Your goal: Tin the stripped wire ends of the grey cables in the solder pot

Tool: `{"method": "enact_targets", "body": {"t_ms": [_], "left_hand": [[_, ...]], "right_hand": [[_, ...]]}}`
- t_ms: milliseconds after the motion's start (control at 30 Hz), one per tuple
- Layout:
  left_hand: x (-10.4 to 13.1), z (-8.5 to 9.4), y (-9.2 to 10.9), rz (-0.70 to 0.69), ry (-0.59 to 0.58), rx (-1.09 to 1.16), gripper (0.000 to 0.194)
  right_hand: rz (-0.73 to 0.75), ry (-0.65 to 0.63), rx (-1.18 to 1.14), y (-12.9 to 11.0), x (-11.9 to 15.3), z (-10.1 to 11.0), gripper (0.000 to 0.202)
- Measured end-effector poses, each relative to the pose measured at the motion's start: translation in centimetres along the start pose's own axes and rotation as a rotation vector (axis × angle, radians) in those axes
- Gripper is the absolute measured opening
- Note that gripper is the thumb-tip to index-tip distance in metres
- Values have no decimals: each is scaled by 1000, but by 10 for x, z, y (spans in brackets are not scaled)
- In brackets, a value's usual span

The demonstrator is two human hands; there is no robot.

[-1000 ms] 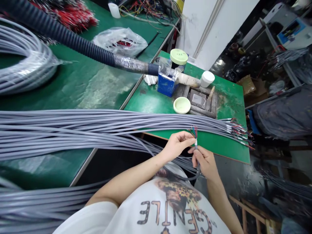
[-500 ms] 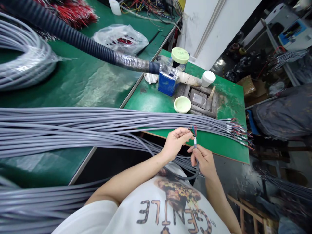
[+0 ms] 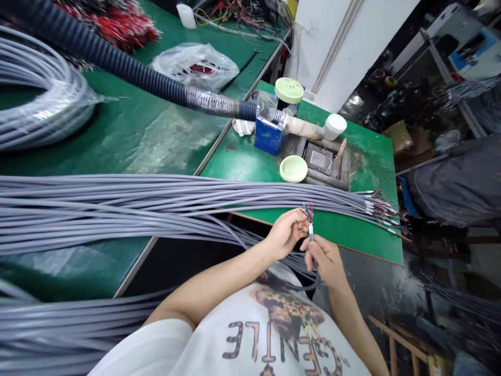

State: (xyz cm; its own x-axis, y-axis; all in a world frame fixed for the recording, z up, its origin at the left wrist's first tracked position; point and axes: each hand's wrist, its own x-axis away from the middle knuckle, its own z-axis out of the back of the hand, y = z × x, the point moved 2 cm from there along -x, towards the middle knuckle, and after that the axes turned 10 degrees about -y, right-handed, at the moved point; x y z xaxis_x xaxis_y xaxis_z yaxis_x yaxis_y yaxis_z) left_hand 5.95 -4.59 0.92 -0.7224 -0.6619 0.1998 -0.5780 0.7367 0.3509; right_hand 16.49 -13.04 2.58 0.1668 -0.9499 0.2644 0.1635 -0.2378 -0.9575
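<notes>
My right hand (image 3: 324, 257) pinches a grey cable (image 3: 311, 236) just below its white sleeve (image 3: 311, 228), and the cable end points up. Thin coloured wires (image 3: 309, 210) fan out of the top of the sleeve. My left hand (image 3: 288, 232) is at the left of these wires, fingers curled, with a dark wire at its fingertips. Below my right hand the cable bends back toward my shirt. Behind both hands a thick bundle of grey cables (image 3: 219, 194) runs across the bench, its stripped ends (image 3: 385, 211) at the right.
A black hose (image 3: 156, 81) reaches a blue box (image 3: 268, 137) beside a soldering pot (image 3: 321, 158). Near it are a pale green lid (image 3: 293, 168), a green-topped jar (image 3: 289, 91) and a white cup (image 3: 334, 127). A coil of grey cable (image 3: 43, 104) lies at the left.
My left hand has turned and its fingers have curled, now a little lower against the wires. The cable end has shifted slightly left.
</notes>
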Motion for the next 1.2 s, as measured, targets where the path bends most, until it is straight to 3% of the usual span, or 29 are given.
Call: {"method": "enact_targets", "body": {"t_ms": [600,1067,1200], "left_hand": [[-1,2,11,-24,-198,-110,24],[0,9,17,-117,-164,-259,22],[1,10,15,-237,-84,-367,22]], "right_hand": [[13,-36,-57,-6,-1,-3,32],[23,-49,-51,-8,-3,-4,31],[22,-36,-65,-7,-3,-5,32]]}}
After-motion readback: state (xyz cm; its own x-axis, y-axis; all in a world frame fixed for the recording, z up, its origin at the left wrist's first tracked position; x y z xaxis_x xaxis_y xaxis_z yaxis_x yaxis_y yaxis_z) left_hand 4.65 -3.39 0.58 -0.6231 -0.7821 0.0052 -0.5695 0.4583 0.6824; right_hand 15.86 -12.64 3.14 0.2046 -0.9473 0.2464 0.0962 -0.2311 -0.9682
